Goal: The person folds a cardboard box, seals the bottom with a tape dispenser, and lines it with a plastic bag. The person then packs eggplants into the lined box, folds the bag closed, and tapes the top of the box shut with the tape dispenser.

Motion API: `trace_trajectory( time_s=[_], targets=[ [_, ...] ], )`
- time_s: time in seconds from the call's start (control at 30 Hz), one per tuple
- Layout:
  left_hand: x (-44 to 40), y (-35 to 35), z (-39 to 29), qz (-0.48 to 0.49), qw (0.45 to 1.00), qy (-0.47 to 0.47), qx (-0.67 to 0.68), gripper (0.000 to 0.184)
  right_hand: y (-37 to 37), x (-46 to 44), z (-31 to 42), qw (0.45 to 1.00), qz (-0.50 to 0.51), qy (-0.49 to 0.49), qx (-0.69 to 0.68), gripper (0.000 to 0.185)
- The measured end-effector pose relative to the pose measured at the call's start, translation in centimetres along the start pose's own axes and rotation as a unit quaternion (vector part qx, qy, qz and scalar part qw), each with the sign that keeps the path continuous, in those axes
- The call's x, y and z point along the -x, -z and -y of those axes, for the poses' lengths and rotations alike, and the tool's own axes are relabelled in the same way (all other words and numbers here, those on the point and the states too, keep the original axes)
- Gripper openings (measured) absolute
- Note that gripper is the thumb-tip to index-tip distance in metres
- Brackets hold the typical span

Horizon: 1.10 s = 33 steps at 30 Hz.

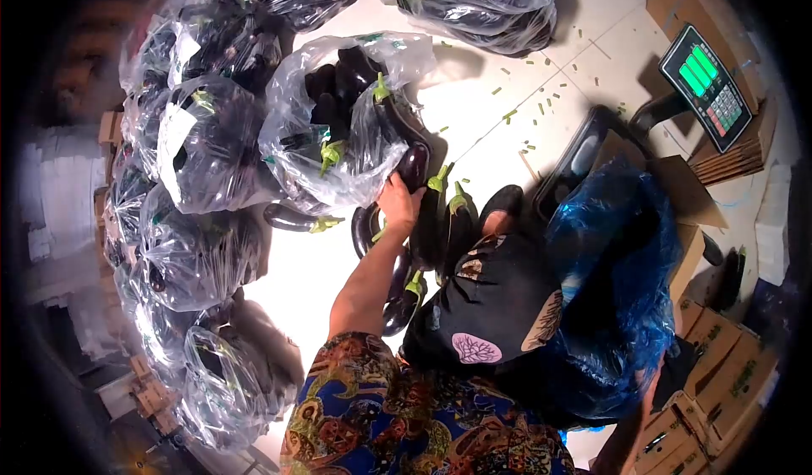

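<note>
My left hand (399, 203) is closed around the end of a dark purple eggplant (414, 164), at the rim of an open clear plastic bag (292, 166) with several eggplants inside. More loose eggplants (458, 234) with green stems lie on the floor beside my left forearm and my foot. At the lower right, my right hand (650, 384) is by the edge of a crumpled blue plastic bag (651, 285) lining a box. Its fingers are hidden, so whether it grips the bag does not show.
Filled clear bags of eggplants (224, 149) are stacked along the left, with more (486, 14) at the top. A scale with a lit green display (706, 86) stands at the upper right. Cut stem bits (541, 107) litter the floor. Cardboard boxes (719, 356) sit at the lower right.
</note>
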<state>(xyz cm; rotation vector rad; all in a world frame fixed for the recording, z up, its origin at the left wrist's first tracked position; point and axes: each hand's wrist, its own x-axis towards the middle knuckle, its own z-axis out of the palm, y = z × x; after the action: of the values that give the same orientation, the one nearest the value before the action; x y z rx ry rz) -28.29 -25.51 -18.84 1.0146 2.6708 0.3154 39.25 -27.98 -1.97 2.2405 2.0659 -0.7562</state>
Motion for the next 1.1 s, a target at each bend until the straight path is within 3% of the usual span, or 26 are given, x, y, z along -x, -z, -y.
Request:
trace_trajectory(
  time_s=[0.1, 0.2, 0.3, 0.57, 0.67, 0.7, 0.77, 0.83, 0.87, 0.9, 0.93, 1.0, 1.1],
  targets=[
    [0.1, -1.0, -0.4, -0.083, 0.992, -0.053, 0.083, 0.078, -0.1, -0.3, 0.8, 1.0, -0.003, 0.001, 0.0, 0.062],
    [-0.1, -0.1, -1.7, 0.011, 0.989, -0.105, 0.106, 0.075, -0.2, -0.4, 1.5, 1.0, -0.007, -0.002, -0.001, 0.059],
    [-0.9, 1.9, -4.3, -0.035, 0.976, -0.149, 0.158, 0.076, -0.1, -0.6, 2.2, 1.0, -0.004, 0.0, -0.001, 0.055],
    [-7.6, -0.1, -8.1, -0.063, 0.987, -0.081, 0.125, 0.071, 0.1, -1.7, 4.0, 1.0, -0.004, 0.013, -0.012, 0.047],
    [-8.5, -2.1, -9.1, -0.038, 0.993, -0.084, 0.069, 0.062, 0.5, -2.0, 5.3, 1.0, -0.008, 0.017, -0.016, 0.044],
    [-8.9, -3.4, -8.9, -0.046, 0.99, -0.134, 0.009, 0.052, 0.6, -2.0, 5.6, 1.0, -0.007, 0.017, -0.018, 0.043],
    [-12.3, -7.2, -5.6, 0.038, 0.963, -0.262, -0.046, 0.046, 0.8, -2.0, 6.4, 1.0, -0.008, 0.017, -0.024, 0.041],
    [-13.2, -3.4, -6.4, 0.126, 0.925, -0.337, -0.124, 0.05, 0.6, -1.6, 6.9, 0.999, -0.008, 0.009, -0.034, 0.038],
    [-12.2, 1.4, -7.2, 0.228, 0.91, -0.28, -0.205, 0.061, 0.6, -1.6, 7.3, 0.999, -0.007, 0.007, -0.037, 0.037],
    [-12.8, 2.1, -6.0, 0.246, 0.886, -0.277, -0.279, 0.069, 0.7, -1.5, 7.6, 0.999, -0.003, 0.008, -0.041, 0.036],
    [-13.2, 3.6, -4.7, 0.232, 0.856, -0.347, -0.306, 0.06, 0.7, -1.5, 8.1, 0.999, 0.001, 0.008, -0.047, 0.035],
    [-14.7, 1.9, -1.9, 0.065, 0.83, -0.417, -0.364, 0.051, 1.0, -1.5, 8.9, 0.998, 0.0, 0.01, -0.06, 0.033],
    [-14.5, 1.9, -2.5, 0.031, 0.804, -0.417, -0.423, 0.033, 1.8, -1.4, 10.6, 0.997, -0.005, 0.018, -0.081, 0.03]
  ],
)
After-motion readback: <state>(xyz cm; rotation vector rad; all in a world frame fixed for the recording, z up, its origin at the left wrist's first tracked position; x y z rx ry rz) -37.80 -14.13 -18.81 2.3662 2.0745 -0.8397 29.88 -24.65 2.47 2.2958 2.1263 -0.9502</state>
